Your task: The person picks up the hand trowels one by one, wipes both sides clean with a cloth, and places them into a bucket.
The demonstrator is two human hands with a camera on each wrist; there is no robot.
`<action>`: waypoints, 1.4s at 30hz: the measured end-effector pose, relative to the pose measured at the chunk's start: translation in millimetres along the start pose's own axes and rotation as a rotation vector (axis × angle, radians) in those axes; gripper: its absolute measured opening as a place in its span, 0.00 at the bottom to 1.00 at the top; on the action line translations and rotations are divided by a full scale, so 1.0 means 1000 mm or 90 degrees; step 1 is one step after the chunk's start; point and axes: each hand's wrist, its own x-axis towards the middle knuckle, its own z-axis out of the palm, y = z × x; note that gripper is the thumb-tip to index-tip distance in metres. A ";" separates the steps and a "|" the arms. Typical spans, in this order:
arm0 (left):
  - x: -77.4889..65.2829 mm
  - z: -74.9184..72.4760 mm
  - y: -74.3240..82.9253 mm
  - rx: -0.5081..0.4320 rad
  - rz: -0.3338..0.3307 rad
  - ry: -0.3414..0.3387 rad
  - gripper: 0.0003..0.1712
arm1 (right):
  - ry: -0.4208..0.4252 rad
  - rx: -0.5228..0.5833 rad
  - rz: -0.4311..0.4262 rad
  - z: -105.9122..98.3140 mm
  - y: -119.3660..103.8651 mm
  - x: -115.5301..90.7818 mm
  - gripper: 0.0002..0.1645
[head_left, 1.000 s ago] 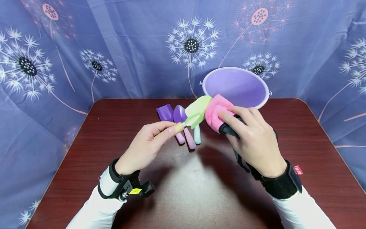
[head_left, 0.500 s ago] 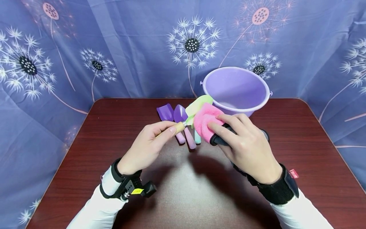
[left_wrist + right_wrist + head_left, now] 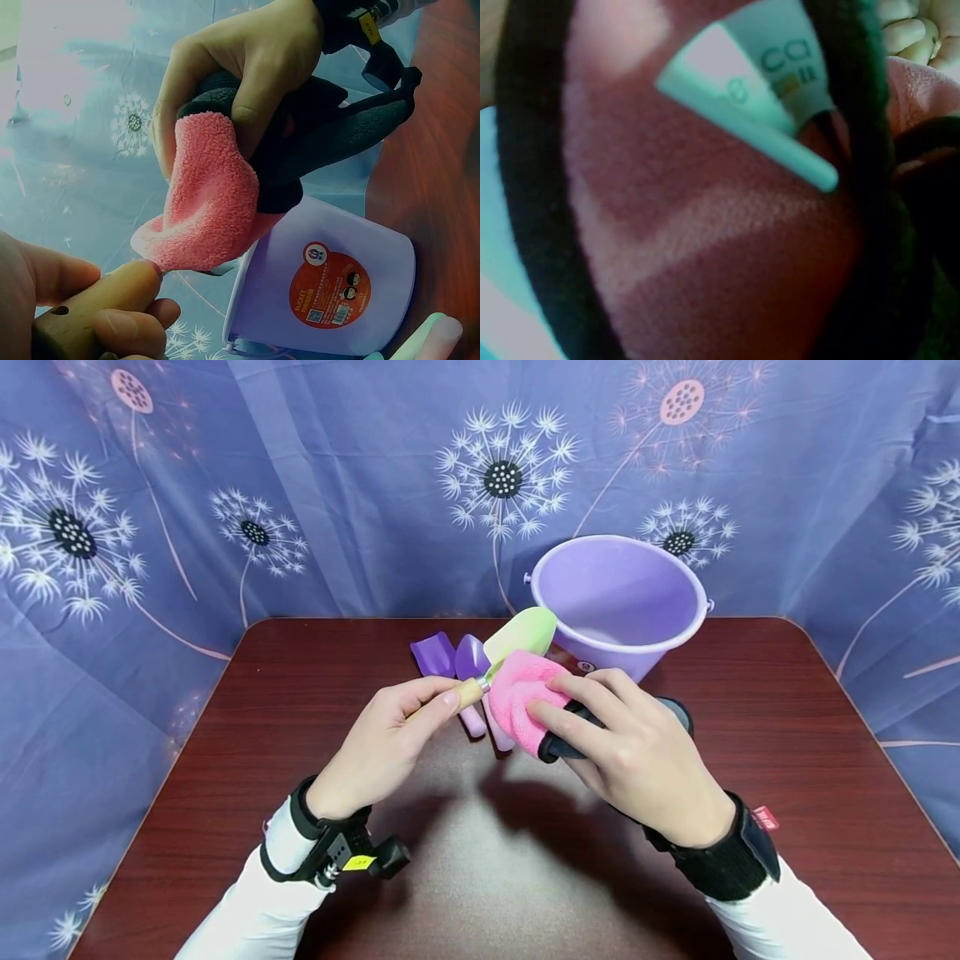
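Observation:
In the head view my left hand (image 3: 375,747) pinches the wooden handle (image 3: 468,693) of a small garden trowel (image 3: 525,628), its light green blade pointing up and right. My right hand (image 3: 637,747) grips a bunched pink fleecy cloth (image 3: 521,697) with dark edging. The cloth lies against the lower blade near the metal collar and hides that part. In the left wrist view the cloth (image 3: 210,195) reaches the end of the wooden handle (image 3: 105,307). The cloth's pink folds (image 3: 705,262) and a white label (image 3: 772,67) fill the right wrist view.
Behind the cloth stands a light purple bucket (image 3: 630,658) with a round red label (image 3: 330,285). A purple square-ended shovel (image 3: 433,653) and a purple rounded scoop (image 3: 470,653) lie beneath the trowel on the dark wooden table (image 3: 300,668). A patterned blue curtain (image 3: 375,510) hangs behind.
My right hand and the cloth have moved down and left along the trowel, from the blade's right edge to near the collar. The left hand has stayed almost still.

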 end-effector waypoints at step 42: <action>-0.004 -0.003 0.004 0.017 0.015 -0.031 0.14 | 0.062 -0.118 0.171 -0.008 0.024 -0.009 0.20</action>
